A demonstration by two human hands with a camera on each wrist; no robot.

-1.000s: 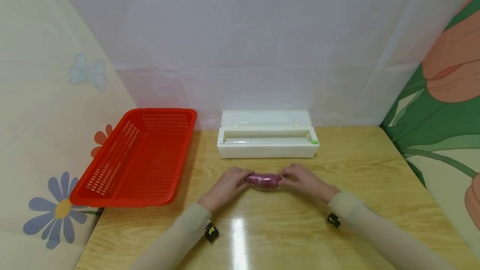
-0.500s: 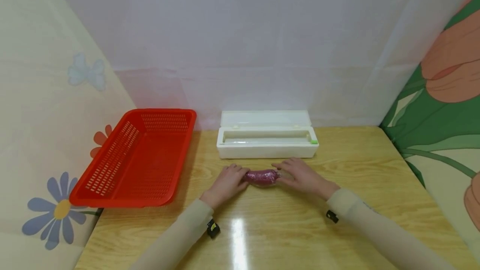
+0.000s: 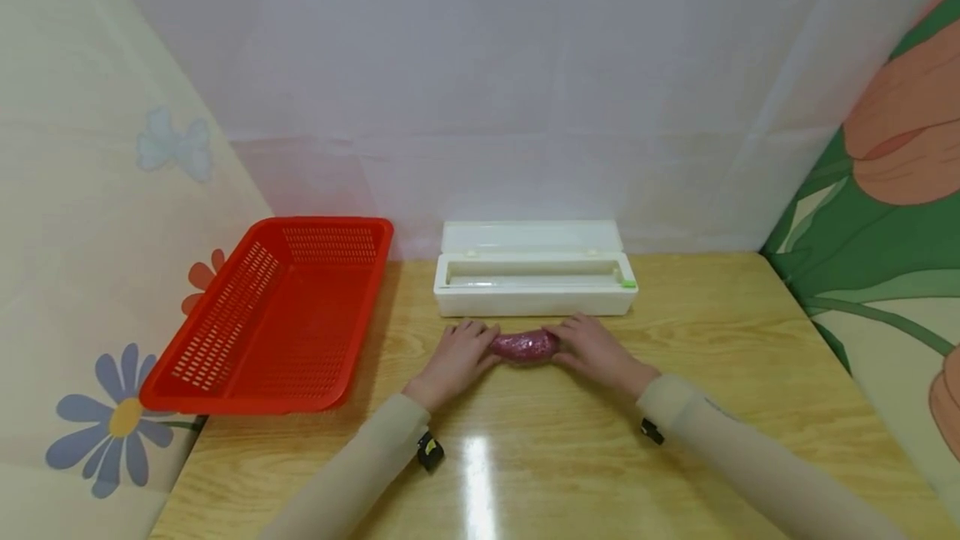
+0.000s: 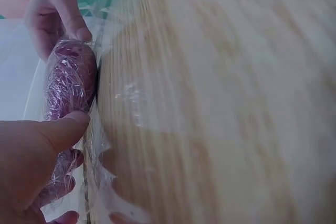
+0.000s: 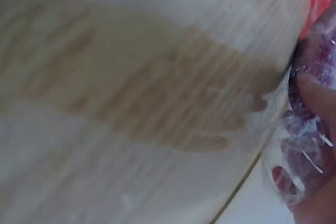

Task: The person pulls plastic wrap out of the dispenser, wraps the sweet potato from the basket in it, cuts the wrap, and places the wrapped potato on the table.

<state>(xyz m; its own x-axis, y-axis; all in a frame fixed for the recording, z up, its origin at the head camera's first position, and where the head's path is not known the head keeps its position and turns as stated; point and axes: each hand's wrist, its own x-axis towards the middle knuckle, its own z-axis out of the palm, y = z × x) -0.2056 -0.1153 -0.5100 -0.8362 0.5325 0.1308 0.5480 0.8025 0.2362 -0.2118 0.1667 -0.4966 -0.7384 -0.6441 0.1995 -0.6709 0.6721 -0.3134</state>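
A purple sweet potato point(image 3: 527, 346) wrapped in clear cling film lies across the wooden table, in front of the white box. My left hand point(image 3: 456, 361) grips its left end, and my right hand point(image 3: 596, 350) holds the right end. In the left wrist view, the left thumb point(image 4: 73, 124) presses on the wrapped sweet potato point(image 4: 71, 80), with the right hand point(image 4: 59, 3) at the far end. Loose film point(image 5: 286, 156) bunches under the fingers in the right wrist view, where the right thumb point(image 5: 315, 93) lies on the sweet potato.
Just behind the hands stands a white cling film dispenser point(image 3: 536, 302), its lid point(image 3: 532, 237) raised and a green slider point(image 3: 628, 283) at its right end. A red slotted basket point(image 3: 358, 340) sits at the left of the table point(image 3: 570, 473). A white sheet point(image 3: 510, 107) hangs behind.
Both hands and the sweet potato have shifted slightly toward the dispenser. The right fingers spread over the film at its end half a second ago and now close around that end.
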